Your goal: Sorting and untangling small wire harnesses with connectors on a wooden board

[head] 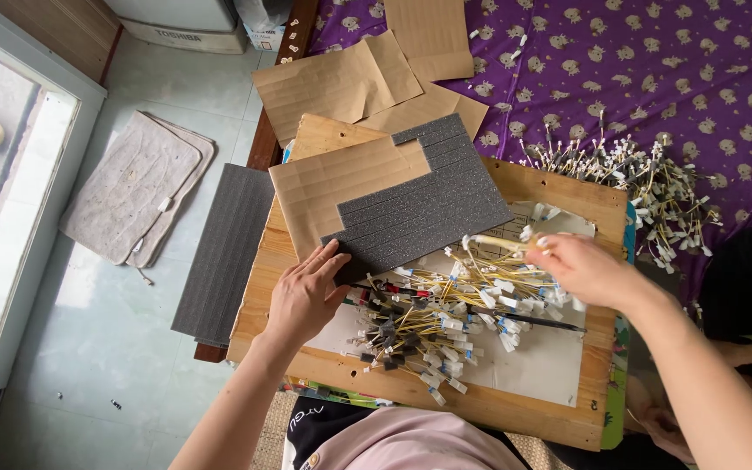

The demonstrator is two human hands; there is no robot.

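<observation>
Many thin yellow wires [446, 318] with white and black tips, tangled.

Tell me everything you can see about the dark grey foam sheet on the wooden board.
The dark grey foam sheet is a speckled, spongy-looking rectangle scored into parallel strips. It lies flat and turned at an angle on the wooden board. A notched piece of brown cardboard covers its upper left part. The left hand presses its fingertips on the sheet's lower left edge. Its lower right edge reaches the pile of small yellow wires.
</observation>
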